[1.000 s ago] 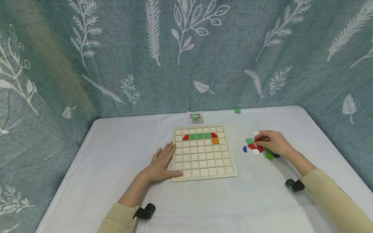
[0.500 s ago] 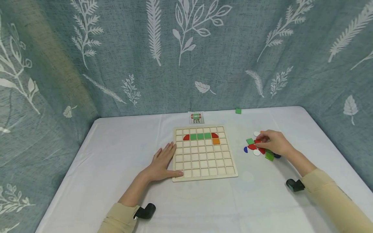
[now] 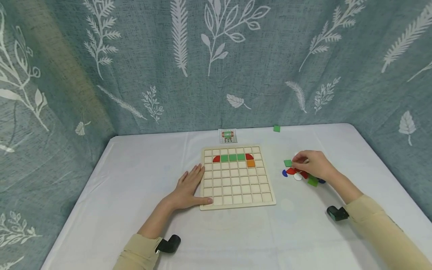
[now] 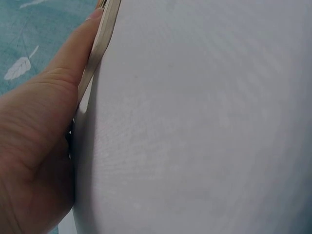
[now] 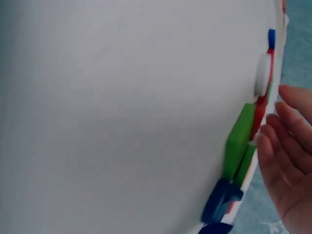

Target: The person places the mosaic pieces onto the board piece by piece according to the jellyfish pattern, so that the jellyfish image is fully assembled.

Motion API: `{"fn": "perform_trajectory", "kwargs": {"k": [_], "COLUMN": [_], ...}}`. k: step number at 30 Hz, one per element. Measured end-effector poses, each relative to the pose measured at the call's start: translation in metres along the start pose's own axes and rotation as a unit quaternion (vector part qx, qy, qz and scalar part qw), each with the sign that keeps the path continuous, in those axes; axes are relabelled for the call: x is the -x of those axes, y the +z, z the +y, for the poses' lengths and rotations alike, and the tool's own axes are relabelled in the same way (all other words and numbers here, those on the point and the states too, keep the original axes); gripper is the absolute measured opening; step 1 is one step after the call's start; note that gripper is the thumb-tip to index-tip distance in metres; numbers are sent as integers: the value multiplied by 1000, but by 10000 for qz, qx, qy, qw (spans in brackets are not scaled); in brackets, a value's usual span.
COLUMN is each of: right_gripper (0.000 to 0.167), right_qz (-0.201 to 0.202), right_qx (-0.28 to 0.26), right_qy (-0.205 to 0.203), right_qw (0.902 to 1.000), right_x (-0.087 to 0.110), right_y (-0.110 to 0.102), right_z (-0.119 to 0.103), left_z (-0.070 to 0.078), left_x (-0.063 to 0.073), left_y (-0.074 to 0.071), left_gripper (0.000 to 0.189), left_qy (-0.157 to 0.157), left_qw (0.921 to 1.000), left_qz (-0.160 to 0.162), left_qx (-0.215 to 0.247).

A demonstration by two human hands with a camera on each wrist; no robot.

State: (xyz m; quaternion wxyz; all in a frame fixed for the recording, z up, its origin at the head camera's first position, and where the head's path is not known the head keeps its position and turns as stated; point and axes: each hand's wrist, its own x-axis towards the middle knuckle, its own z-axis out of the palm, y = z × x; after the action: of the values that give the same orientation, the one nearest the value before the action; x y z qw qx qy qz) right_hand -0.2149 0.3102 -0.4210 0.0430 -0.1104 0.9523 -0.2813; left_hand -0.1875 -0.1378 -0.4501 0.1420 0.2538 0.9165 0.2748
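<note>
My left hand [image 3: 189,191] rests at the left edge of a pale wooden grid board [image 3: 236,180], thumb over its near left corner. In the left wrist view the thumb [image 4: 73,53] lies along the board's edge. Board cells hold green squares [image 3: 233,157], two red quarter-round pieces [image 3: 216,159] and an orange square [image 3: 251,163]. My right hand [image 3: 314,163] is over loose pieces, fingertips right at the edge of a green square tile [image 3: 287,163]. The right wrist view shows the fingers bent; I cannot tell whether they pinch that tile.
Around the right hand lie red pieces [image 3: 291,171], a white disc [image 3: 297,176], a light green square [image 3: 312,181] and blue pieces [image 3: 285,173]. A small pattern card [image 3: 227,136] lies behind the board, and another green square [image 3: 276,128] sits at the table's far edge.
My right hand has shifted slightly left from the red pieces to the green square tile, which has turned and moved a little left. The left hand stays put.
</note>
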Motion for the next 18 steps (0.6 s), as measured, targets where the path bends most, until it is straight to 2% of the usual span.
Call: {"fn": "perform_trajectory", "kwargs": {"k": [6,10,14,18], "right_gripper": [29,31,28,24], "right_qz": [-578,-765,-643,-284], "right_qx": [40,-111,-187,-24], "right_qy": [113,0,-188,-353], "right_qw": [9983,9970,9976,9990], "right_x": [3,7,9,8], "right_y": [-7,-11,-10,-6], "right_z": [1,6,11,10], "left_z": [1,1,0,1], "left_x": [-1,-1,0,1], "left_y": [1,1,0,-1], "left_gripper": [111,112,111,111], "left_qy": [33,-3,-2,0], "left_qw": [10000,10000,10000,10000], "left_qz": [-56,-40,-18,-8], "left_qx": [-24,-20,-35,-34]}}
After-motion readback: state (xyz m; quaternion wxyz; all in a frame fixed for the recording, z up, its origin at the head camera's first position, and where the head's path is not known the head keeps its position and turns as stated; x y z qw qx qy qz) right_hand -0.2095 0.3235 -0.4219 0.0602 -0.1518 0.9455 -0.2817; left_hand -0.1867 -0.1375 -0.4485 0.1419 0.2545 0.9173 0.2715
